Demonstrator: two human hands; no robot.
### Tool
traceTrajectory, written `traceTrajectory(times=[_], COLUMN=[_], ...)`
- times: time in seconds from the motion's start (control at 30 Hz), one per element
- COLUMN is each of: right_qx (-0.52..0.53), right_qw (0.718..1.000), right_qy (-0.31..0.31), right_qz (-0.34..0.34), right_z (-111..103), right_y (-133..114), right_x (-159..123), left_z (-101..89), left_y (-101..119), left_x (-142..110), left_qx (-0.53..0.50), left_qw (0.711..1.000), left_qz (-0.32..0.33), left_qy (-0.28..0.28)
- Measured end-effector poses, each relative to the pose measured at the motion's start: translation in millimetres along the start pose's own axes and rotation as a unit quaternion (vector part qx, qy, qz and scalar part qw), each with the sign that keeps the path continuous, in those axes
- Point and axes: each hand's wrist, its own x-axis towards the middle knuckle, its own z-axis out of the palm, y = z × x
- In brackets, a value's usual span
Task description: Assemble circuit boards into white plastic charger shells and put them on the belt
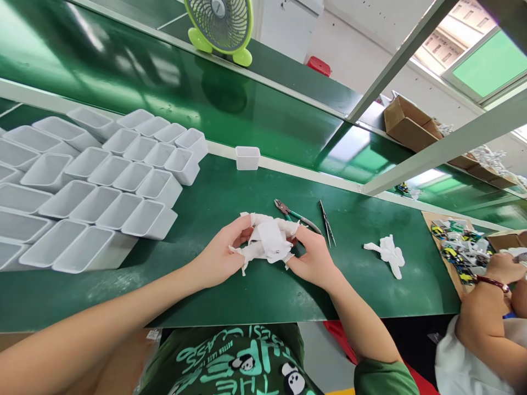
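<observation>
In the middle of the head view, a white plastic piece (pixel 270 241) with a broad pale band and a small shiny dot is held just above the green table. My left hand (pixel 222 252) grips its left side and my right hand (pixel 316 257) its right side, thumbs near and fingers beyond. White wrappings cover the fingertips of both hands, so the edges of the piece are hard to separate from them. Just beyond my right hand lie cutting pliers (pixel 294 214) with green handles, and beside them metal tweezers (pixel 326 224).
Many white open bins (pixel 102 170) crowd the left side; a lone white bin (pixel 247 159) stands by the back rail. Crumpled white cloth-like pieces (pixel 387 253) lie to the right. A co-worker's hand (pixel 504 267) is beside a cardboard tray (pixel 455 284) of small parts. A fan (pixel 220 24) stands behind.
</observation>
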Motion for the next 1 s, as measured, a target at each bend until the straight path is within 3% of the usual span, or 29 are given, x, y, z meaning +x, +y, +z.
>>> traceTrajectory(times=[0.23, 0.37, 0.5, 0.7, 1.0], right_qx=[0.008, 0.057, 0.07, -0.05, -0.176], right_qw=[0.999, 0.998, 0.997, 0.996, 0.978], right_qy=[0.011, -0.006, -0.014, 0.036, 0.082], right_qz=[0.037, 0.016, -0.008, -0.058, -0.075], right_z=[7, 10, 12, 16, 25], right_y=[7, 8, 13, 20, 31], right_x=[3, 7, 8, 9, 14], left_z=[-0.6, 3.7, 8.8, 10.1, 8.3], left_y=[-8, -6, -5, -11, -32], left_x=[0, 2, 7, 9, 22], left_qx=[-0.033, -0.103, -0.135, -0.134, -0.144], left_qw=[0.998, 0.987, 0.982, 0.983, 0.987], left_qz=[-0.058, -0.098, -0.085, -0.067, -0.032], left_qy=[0.015, 0.076, 0.103, 0.102, 0.068])
